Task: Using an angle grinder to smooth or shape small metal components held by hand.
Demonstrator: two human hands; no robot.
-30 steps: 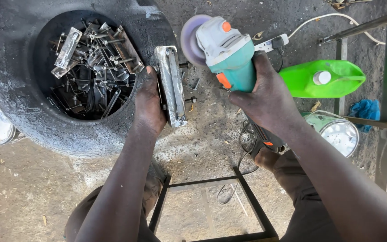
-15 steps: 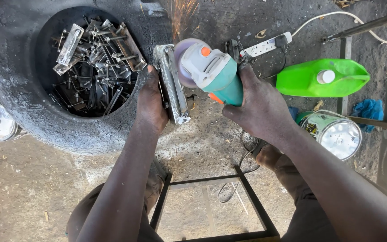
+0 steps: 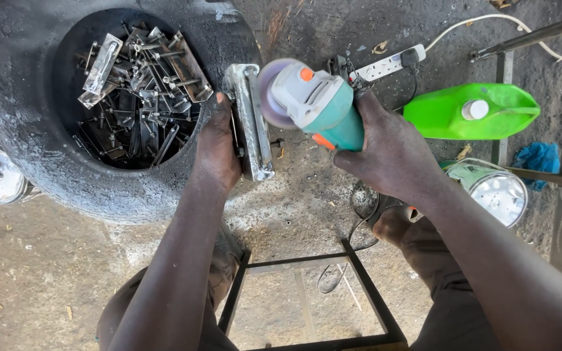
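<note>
left hand point(image 3: 219, 146) clenched, right hand point(image 3: 385, 146) clenched

- A black tyre point(image 3: 47, 175) lies on the ground, filled with metal scraps point(image 3: 138, 97).
- A green jerrycan point(image 3: 469, 112) lies beside a white power strip point(image 3: 385, 65).
- A blue rag point(image 3: 538, 156) sits near a tin can point(image 3: 499, 195).
- A metal frame point(image 3: 307, 260) stands below.

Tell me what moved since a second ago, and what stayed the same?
The right hand swung the teal grinder leftward until its disc met the metal piece, throwing sparks half a second ago. The left hand kept holding that piece against the tyre. Nothing was picked up or let go. The green jug, power strip and tins stayed put.
</note>
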